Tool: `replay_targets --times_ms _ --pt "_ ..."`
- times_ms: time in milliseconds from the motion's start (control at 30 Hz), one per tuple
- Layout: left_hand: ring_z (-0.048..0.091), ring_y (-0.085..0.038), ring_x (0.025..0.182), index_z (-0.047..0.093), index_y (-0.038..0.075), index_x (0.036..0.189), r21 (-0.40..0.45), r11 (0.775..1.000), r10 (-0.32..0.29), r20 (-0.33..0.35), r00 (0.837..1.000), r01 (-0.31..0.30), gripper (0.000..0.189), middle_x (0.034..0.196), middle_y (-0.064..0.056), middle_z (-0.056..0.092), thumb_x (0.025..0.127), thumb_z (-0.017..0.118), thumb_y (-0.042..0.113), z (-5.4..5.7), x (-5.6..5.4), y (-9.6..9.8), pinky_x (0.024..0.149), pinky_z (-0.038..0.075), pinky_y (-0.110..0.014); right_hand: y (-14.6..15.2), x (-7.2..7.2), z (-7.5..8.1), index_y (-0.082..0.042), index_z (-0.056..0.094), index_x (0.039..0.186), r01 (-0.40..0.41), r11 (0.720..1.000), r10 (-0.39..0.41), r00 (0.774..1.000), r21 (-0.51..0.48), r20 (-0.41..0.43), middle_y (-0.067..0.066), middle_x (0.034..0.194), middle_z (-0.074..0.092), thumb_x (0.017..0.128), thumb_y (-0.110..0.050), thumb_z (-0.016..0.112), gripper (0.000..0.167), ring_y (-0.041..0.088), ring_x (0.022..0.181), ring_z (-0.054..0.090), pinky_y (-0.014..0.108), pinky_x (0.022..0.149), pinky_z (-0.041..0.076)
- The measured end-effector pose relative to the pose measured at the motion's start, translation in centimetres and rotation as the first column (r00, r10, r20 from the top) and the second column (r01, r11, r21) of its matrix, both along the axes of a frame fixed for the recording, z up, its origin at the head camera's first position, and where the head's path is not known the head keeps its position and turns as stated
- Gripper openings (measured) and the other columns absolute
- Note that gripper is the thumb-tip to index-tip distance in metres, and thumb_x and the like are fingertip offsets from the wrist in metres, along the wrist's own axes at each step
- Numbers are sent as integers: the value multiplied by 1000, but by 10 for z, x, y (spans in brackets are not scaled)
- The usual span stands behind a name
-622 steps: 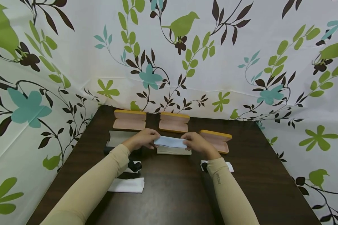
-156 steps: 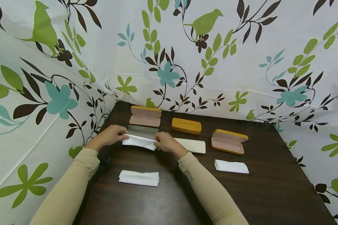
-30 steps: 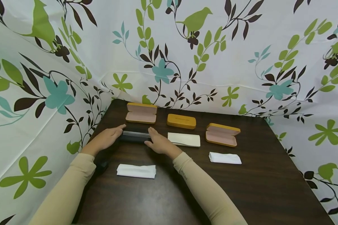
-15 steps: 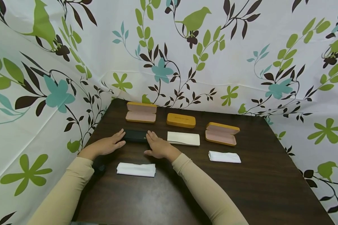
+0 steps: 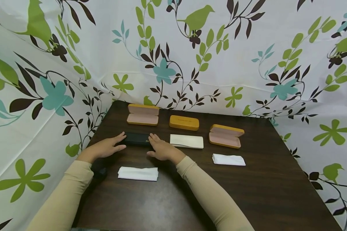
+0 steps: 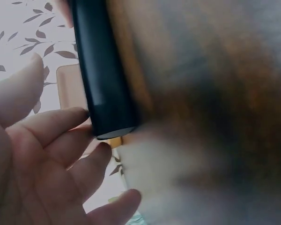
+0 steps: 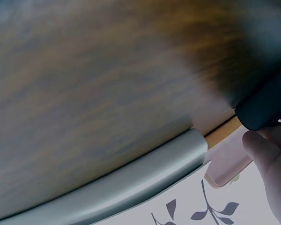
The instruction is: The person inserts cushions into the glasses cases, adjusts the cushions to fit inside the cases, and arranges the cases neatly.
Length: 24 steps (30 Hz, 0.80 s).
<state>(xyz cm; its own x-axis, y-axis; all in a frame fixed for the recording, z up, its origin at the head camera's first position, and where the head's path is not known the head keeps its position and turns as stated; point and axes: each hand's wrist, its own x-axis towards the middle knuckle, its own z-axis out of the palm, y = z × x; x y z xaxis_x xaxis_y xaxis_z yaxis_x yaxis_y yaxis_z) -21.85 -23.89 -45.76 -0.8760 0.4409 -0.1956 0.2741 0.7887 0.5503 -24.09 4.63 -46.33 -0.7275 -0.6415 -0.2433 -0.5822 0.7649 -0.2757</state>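
Black glasses case (image 5: 137,139), lid down, lies on the tabletop (image 5: 176,199) between the two hands. Clock read from the wearer, 12 pointing at the patterned curtain (image 5: 164,89). Long axis runs 9 to 3 o'clock, so one short end faces each hand.

From the left hand (image 5: 105,148) the case lies toward 2 o'clock; from the right hand (image 5: 163,149), toward 10. Neither is clearly nearer — both sets of fingertips are at the ends, the right ones overlapping their end slightly in the head view. How firmly either presses, cannot tell.

Pose: both forearms reach up and inward, left pointing about 1 o'clock, right about 11. Left fingers extended and spread, thumb apart; right fingers extended too, thumb set off toward 9 o'clock. Neither hand is curled round the case.

Neighbours of the black case: yellow case with raised lid (image 5: 143,119) near 12 o'clock; closed yellow case (image 5: 184,122) toward 2; cream glasses case (image 5: 186,141) at 3, past the right fingertips; folded white cloth (image 5: 137,173) at 6, well apart.
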Motion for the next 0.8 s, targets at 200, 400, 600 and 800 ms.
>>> replay_targets --times_ms 200,400,600,800 --pt "40 -51 138 50 -3 147 13 1000 8 -151 989 -6 52 153 -29 41 106 55 30 1 -4 -2 110 34 -66 1 0 1 -5 19 162 1 999 -2 1000 -35 -22 9 170 11 108 -39 49 70 19 155 10 40 123 20" --pt "57 -45 123 64 -3 131 10 999 41 -318 947 -40 36 130 -24 64 103 61 19 4 -7 -2 103 44 -61 -3 4 8 -6 32 159 -6 1000 2 984 -20 -176 8 166 26 108 -35 50 62 21 153 24 38 121 27" --pt "65 -40 112 67 -1 125 34 998 59 -326 944 -51 31 120 -20 70 101 65 17 11 -5 -2 95 50 -58 -7 13 13 -9 51 149 -5 999 24 907 46 -419 6 158 44 105 -34 58 52 20 144 42 34 111 43" --pt "67 -37 109 69 2 123 44 999 -3 -254 967 14 29 115 -16 72 101 65 21 13 -1 2 91 52 -56 -8 20 17 -13 69 130 -37 999 31 846 -2 -532 0 127 67 101 -31 65 34 14 112 66 25 79 58"
